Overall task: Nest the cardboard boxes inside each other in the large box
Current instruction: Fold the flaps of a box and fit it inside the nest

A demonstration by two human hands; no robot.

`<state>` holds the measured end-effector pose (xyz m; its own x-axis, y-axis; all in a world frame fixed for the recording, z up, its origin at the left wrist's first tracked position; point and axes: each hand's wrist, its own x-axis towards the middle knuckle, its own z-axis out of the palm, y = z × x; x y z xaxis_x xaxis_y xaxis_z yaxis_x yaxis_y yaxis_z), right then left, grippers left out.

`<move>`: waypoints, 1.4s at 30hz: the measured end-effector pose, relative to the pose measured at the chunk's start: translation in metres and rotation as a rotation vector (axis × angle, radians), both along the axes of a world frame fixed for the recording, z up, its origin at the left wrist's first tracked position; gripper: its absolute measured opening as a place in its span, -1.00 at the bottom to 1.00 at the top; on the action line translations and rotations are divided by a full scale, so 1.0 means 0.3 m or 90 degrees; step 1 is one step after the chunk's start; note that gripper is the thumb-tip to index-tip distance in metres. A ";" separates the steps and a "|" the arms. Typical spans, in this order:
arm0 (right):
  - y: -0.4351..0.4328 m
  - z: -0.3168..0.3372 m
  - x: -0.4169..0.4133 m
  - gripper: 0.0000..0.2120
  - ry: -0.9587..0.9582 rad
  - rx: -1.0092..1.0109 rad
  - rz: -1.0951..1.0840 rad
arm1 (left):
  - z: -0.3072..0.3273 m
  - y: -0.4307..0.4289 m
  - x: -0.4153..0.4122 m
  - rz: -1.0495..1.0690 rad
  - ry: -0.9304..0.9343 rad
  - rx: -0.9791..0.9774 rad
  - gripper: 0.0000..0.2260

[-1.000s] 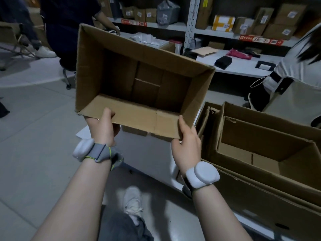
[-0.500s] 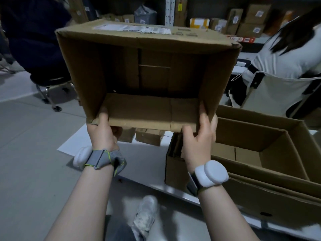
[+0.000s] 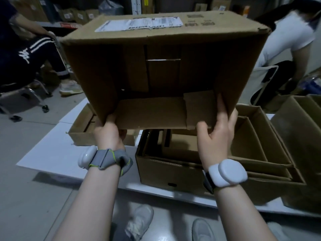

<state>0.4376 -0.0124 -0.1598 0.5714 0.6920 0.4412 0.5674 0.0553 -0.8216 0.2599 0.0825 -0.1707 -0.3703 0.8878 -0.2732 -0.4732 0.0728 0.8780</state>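
Cardboard box (image 3: 163, 66) hangs tipped on its side, open mouth toward the person, above the large box (image 3: 165, 173); left hand (image 3: 107, 134) and right hand (image 3: 215, 136) each grip its lower edge, likely to steer it inside.

The held box (image 3: 107, 72) is made of matt brown cardboard, roughened at its cut edges; a white paper label (image 3: 139, 24), faintly glossy, is stuck on its upper face. The same dull cardboard is seen in the large box (image 3: 166, 174), with the corrugated core exposed along its near rim. Smooth white plastic is shown by the wrist device (image 3: 227, 173), grey woven cloth by the strap (image 3: 104, 158). The chair legs (image 3: 38, 98) are finished in shiny metal; the grey floor (image 3: 26, 197) is smooth.
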 end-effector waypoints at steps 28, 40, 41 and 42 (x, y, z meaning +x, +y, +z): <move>-0.170 -0.039 0.348 -0.45 -0.014 -0.230 -0.147 | -0.018 -0.077 0.315 -0.169 0.573 0.144 -0.72; -0.174 -0.051 0.398 -0.52 0.049 -0.342 -0.153 | 0.002 -0.108 0.337 -0.114 0.668 0.255 -0.39; -0.173 -0.054 0.401 -0.53 0.055 -0.347 -0.158 | 0.001 -0.110 0.339 -0.116 0.666 0.255 -0.40; -0.173 -0.056 0.406 -0.54 0.062 -0.351 -0.161 | 0.001 -0.113 0.343 -0.123 0.662 0.255 -0.42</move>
